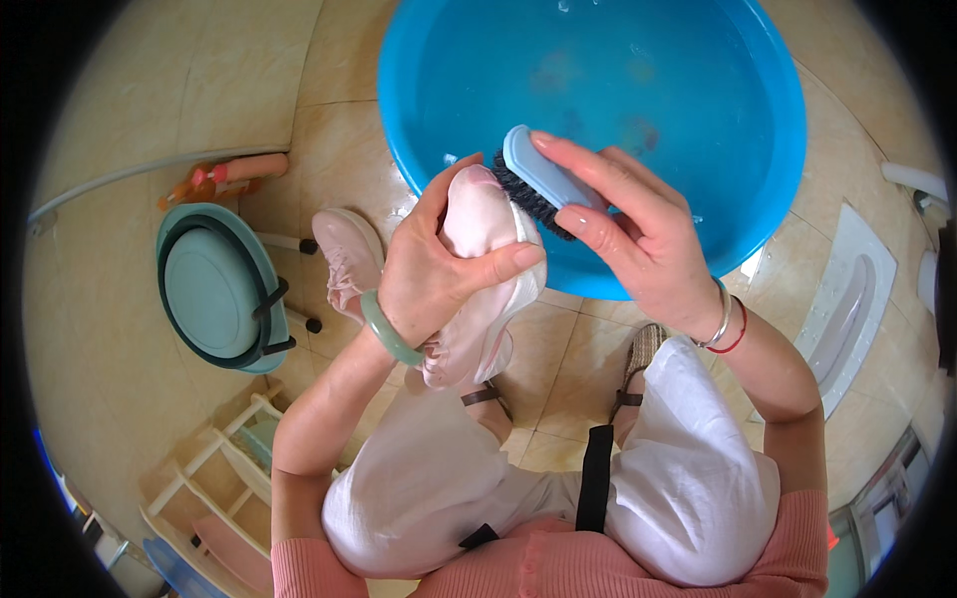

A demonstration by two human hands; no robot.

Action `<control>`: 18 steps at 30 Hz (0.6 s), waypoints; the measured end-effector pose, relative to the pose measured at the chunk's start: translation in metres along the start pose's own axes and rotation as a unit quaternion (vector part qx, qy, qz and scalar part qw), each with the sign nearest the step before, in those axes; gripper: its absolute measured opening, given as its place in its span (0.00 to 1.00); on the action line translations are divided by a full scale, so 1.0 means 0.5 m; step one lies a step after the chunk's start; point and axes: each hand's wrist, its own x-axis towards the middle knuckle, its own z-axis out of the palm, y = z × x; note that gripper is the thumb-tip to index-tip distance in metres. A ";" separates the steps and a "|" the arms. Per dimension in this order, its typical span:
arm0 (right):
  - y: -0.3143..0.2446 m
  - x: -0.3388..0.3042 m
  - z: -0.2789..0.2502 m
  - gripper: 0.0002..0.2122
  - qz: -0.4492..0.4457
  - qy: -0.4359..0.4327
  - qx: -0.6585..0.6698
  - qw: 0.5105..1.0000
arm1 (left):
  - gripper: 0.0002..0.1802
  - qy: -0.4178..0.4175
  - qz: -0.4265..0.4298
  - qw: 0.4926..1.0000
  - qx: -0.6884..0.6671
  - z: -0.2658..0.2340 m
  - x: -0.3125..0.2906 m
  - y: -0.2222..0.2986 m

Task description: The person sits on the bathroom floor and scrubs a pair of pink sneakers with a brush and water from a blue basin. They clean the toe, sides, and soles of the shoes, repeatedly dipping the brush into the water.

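Note:
A pale pink sneaker (486, 221) with a white sole is tilted up in front of me, toe away from me. My left hand (431, 254) is wrapped around it, the thumb lying across its side near the sole. In my right hand (638, 224) is a light blue scrub brush (546, 169), gripped by its back. Its dark bristles touch the sneaker's sole edge by the toe. Just beyond both hands stands a large blue basin (598, 90) holding cloudy water. The other pink sneaker (347, 254) lies on the floor left of my left hand.
A green folding basin with dark legs (214, 284) stands at the left, with orange bottles (224, 177) behind it. A cream rack (224, 468) is at the lower left. The squat toilet's white surround (847, 309) lies at the right. My feet rest on the tiled floor (553, 399).

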 end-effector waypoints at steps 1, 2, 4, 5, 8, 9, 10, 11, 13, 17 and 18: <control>0.003 -0.001 0.005 0.23 0.008 0.001 0.010 1.000 | 0.58 -0.002 -0.002 1.000 -0.011 0.004 0.001 0.002; 0.004 0.003 0.010 0.23 0.011 0.007 0.003 1.000 | 0.58 -0.006 0.002 1.000 0.005 0.009 0.001 0.004; 0.011 0.014 0.016 0.22 0.017 0.019 -0.011 1.000 | 0.58 -0.015 0.011 0.999 0.037 0.015 -0.001 0.008; 0.024 0.021 0.012 0.22 0.017 0.024 -0.048 0.998 | 0.58 -0.021 0.016 0.999 0.039 0.017 -0.001 0.008; 0.092 0.048 0.004 0.19 0.048 0.030 -0.140 0.989 | 0.58 -0.026 0.033 0.998 0.051 0.013 0.004 0.006; 0.110 0.047 -0.007 0.19 0.063 0.018 -0.209 0.976 | 0.57 -0.023 0.037 0.998 0.052 0.013 0.003 0.002; 0.128 0.044 -0.019 0.19 0.077 0.005 -0.278 0.957 | 0.57 -0.021 0.041 0.998 0.052 0.013 0.001 -0.002; 0.144 0.035 -0.028 0.18 0.091 -0.008 -0.345 0.934 | 0.56 -0.025 0.031 0.998 0.044 0.010 -0.002 -0.006; 0.177 0.012 -0.041 0.17 0.059 -0.037 -0.442 0.894 | 0.56 -0.034 0.014 0.999 0.026 0.001 0.000 -0.012; 0.137 0.023 -0.032 0.14 -0.067 0.004 -0.431 0.900 | 0.56 -0.036 0.010 0.999 0.020 -0.004 0.005 -0.009; 0.121 0.026 -0.026 0.13 -0.064 0.012 -0.352 0.934 | 0.56 -0.035 0.005 0.999 0.017 -0.001 0.004 -0.008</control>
